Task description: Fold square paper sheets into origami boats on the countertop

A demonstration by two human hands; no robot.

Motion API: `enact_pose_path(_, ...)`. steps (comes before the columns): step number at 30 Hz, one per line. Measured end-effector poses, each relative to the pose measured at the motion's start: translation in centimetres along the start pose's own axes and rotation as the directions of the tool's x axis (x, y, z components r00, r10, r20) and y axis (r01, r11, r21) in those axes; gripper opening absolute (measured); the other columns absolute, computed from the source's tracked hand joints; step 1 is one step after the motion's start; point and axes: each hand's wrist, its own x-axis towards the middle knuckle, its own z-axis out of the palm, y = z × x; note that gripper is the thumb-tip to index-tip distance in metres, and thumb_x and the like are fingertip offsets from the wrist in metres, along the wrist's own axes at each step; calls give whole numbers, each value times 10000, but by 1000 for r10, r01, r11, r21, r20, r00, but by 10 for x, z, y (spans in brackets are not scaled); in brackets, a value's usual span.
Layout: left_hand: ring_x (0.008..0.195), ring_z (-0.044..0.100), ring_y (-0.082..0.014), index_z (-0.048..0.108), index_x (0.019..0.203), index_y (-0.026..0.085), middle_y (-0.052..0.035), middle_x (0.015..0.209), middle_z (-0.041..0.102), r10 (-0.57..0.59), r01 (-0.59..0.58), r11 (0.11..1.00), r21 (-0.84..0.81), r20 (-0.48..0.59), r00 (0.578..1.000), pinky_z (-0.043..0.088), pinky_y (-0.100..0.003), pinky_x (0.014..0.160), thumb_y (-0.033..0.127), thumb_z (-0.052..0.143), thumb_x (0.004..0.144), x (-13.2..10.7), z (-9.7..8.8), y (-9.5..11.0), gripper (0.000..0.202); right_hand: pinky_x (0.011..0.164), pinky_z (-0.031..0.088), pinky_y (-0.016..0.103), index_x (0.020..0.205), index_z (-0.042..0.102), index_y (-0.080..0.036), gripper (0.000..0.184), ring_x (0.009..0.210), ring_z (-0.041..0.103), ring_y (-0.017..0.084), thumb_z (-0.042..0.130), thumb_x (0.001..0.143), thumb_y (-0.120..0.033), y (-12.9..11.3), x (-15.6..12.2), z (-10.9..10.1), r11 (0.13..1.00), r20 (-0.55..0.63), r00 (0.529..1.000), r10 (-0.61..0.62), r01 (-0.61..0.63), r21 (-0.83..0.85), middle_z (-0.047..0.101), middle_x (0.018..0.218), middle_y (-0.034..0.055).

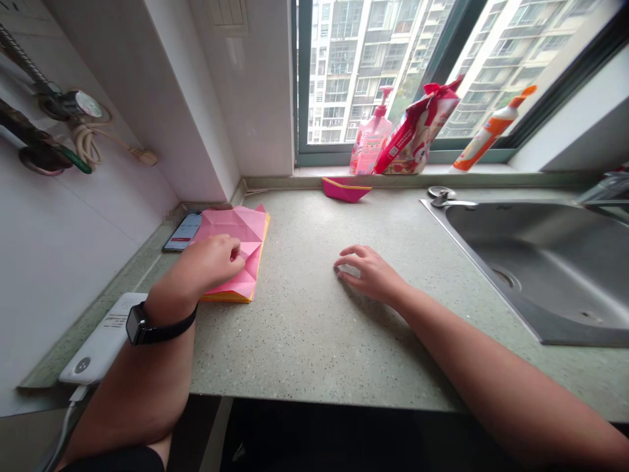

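Note:
A creased pink sheet of paper lies on a stack of orange-yellow paper at the left of the counter. My left hand, wearing a black watch at the wrist, is over the pink sheet with its fingers curled in against a raised fold. Its fingertips are partly hidden. My right hand is at the middle of the counter with fingers bent and apart, holding nothing. Beyond it, by the window ledge, sits a folded magenta paper boat with a yellow edge.
A phone lies beside the paper, and a white power bank with a cable is nearer me. On the right is a steel sink. A pink pump bottle, a red bag and an orange-white bottle stand on the windowsill.

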Motion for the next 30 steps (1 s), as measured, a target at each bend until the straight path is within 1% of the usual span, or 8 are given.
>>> enact_pose_path(4, 845, 688, -279, 693, 938, 210, -123, 1047, 770, -125, 149, 983, 105, -208, 970, 408, -369, 676, 278, 542, 999, 1, -3, 15, 176, 1077, 616, 587, 1180, 833, -290, 179, 1214, 726, 346, 722, 1039, -286, 0, 2, 1, 1000, -1, 1000, 5, -5, 3, 761, 1307, 140)
enact_pose_path(8, 951, 713, -297, 682, 1002, 189, -135, 1069, 761, -28, 70, 992, 100, -377, 926, 470, -373, 744, 248, 515, 1051, -2, 7, 33, 183, 1084, 615, 564, 1244, 812, -308, 228, 1216, 730, 338, 728, 1033, -305, 0, 3, -1, 1000, -13, 1000, 1, -1, 15, 772, 1290, 124)
enact_pose_path(13, 880, 691, -256, 670, 1067, 182, -109, 989, 759, 261, -253, 965, 69, -372, 891, 481, -370, 744, 239, 463, 1125, -9, 29, 59, 222, 1132, 593, 614, 1473, 687, -319, 420, 1293, 701, 361, 679, 1053, -310, -5, 3, -6, 998, -72, 997, 17, -13, 55, 747, 1378, 135)
enact_pose_path(19, 965, 725, -248, 667, 1139, 193, -95, 1080, 783, 545, -586, 810, 18, -389, 742, 558, -380, 831, 186, 449, 1157, -27, 50, 92, 219, 1216, 541, 627, 1682, 487, -329, 717, 1429, 614, 374, 692, 1002, -234, -19, 4, -13, 995, -162, 985, -63, 74, 63, 664, 1527, 143)
enact_pose_path(23, 961, 725, -243, 686, 1128, 187, -93, 1095, 784, 711, -770, 635, -57, -346, 612, 570, -376, 824, 159, 440, 1159, -37, 63, 111, 250, 1243, 514, 602, 1434, 718, -340, 630, 1435, 606, 326, 538, 923, -17, -19, 5, -26, 993, -189, 977, -98, 108, 44, 703, 1488, 79)
enact_pose_path(27, 963, 737, -229, 706, 1129, 190, -88, 1104, 795, 807, -855, 476, -207, -282, 518, 591, -363, 853, 244, 487, 1178, -43, 74, 122, 231, 1172, 564, 546, 1285, 788, -292, 424, 1310, 680, 303, 526, 1021, -89, -9, 6, -30, 996, -179, 981, -75, 84, 42, 773, 1342, 93)
enact_pose_path(29, 1068, 754, -246, 706, 1221, 193, -105, 1209, 801, 813, -846, 430, -315, -273, 514, 610, -379, 949, 365, 540, 1178, -43, 77, 123, 243, 1161, 570, 550, 1338, 774, -263, 337, 1294, 694, 319, 588, 1065, -199, -3, 6, -25, 997, -129, 989, -66, 70, 26, 774, 1355, 119)
enact_pose_path(30, 1149, 752, -261, 701, 1272, 200, -114, 1274, 795, 802, -829, 434, -353, -267, 534, 605, -405, 1035, 400, 548, 1175, -42, 78, 121, 270, 1164, 568, 558, 1373, 763, -260, 334, 1305, 694, 328, 622, 1070, -249, -1, 5, -21, 998, -93, 994, -53, 54, 10, 763, 1393, 129)
